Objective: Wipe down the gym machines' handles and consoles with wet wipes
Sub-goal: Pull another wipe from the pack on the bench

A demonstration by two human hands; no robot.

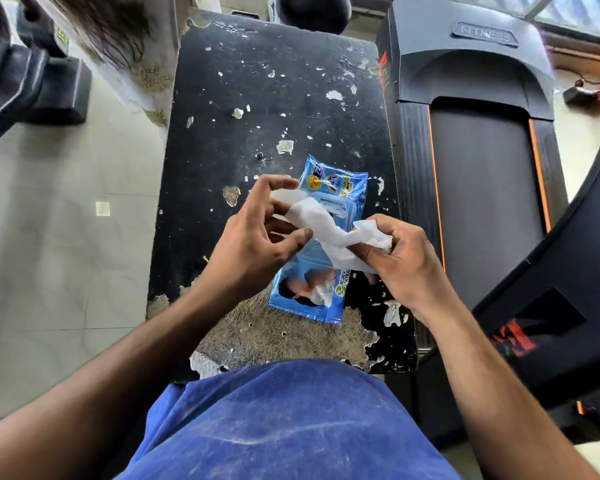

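A: What takes up most of the view?

B: A black bench (pixel 257 98) with badly peeled padding runs from the centre up toward twelve o'clock. At about two o'clock from it stands a treadmill (pixel 482 150), dark belt with orange edge stripes and a hood marked FITNESS. At six o'clock the person's blue shirt (pixel 284 420) fills the bottom of the view, and pale floor tiles (pixel 66 254) spread out at nine o'clock.

A: And the wipes?

B: A blue wet wipes pack (pixel 329 183) lies flat on the bench, near its middle, long axis running roughly from one o'clock to seven o'clock. Its flap looks lifted, though the hands and the sheet hide most of the opening.

A: The hands?

B: Both hover just above the pack. The right hand (pixel 406 261), at four o'clock from the pack's centre, pinches one end of a white wet wipe (pixel 326 230) between thumb and curled fingers, the sheet bunched there. The left hand (pixel 257 244), at eight o'clock, has its fingers spread and loosely bent; the other end of the wipe lies against its fingertips, but I cannot tell whether they actually grip it.

A: How does the wipe lie?

B: Twisted and stretched between the two hands, crossing over the pack, with a loose tail hanging down toward six o'clock.
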